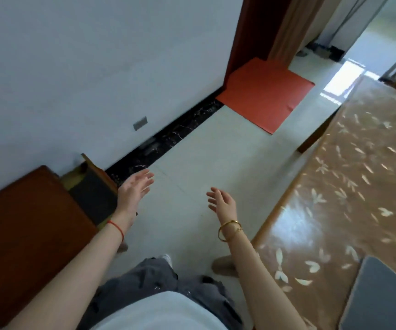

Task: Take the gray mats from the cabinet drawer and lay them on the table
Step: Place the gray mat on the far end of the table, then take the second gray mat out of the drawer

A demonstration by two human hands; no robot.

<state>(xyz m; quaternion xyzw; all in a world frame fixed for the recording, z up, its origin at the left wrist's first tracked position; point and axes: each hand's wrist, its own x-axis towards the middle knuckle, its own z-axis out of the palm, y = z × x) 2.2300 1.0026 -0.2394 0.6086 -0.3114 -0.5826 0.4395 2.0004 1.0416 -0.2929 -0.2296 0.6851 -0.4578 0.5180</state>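
Observation:
A brown wooden cabinet (25,234) stands at the left against the wall, its drawer (98,171) pulled out. A dark gray mat (94,198) lies inside the drawer. Another gray mat (382,298) lies on the table (349,186) at the bottom right corner. My left hand (134,190) hovers just right of the drawer, fingers straight and spread, holding nothing. My right hand (223,201) hangs over the floor between cabinet and table, fingers relaxed and empty.
The table carries a brown cloth with a leaf pattern under a glossy cover. An orange-red floor mat (263,94) lies by the doorway ahead. Pale tiled floor (204,158) runs between the wall and the table. My feet stand below.

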